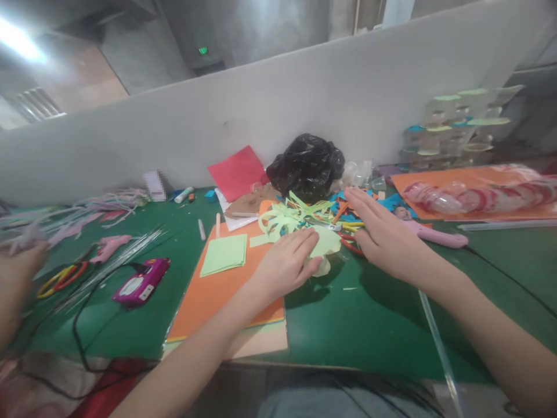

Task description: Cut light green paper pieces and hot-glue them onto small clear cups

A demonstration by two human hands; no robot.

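My left hand (288, 260) is closed over pale green paper (324, 242), its fingers bent and the thumb low at the paper's edge. Curled green paper strips (300, 212) lie heaped just beyond. My right hand (383, 235) hovers with its fingers stretched out and nothing visible in it. Beside its fingertips are orange and blue paper scraps (342, 210) and red-handled scissors (350, 246), partly covered by the hand. A stack of green square papers (224, 254) rests on orange sheets (204, 307) left of my left hand.
Behind stands a black plastic bag (307, 165). A pink glue gun (441, 236) with a cord lies at the right, below plastic bottle pieces (461, 197). At left are a purple box (141, 283), another glue gun (110, 248), scissors (63, 281) and another person's blurred hand (17, 284).
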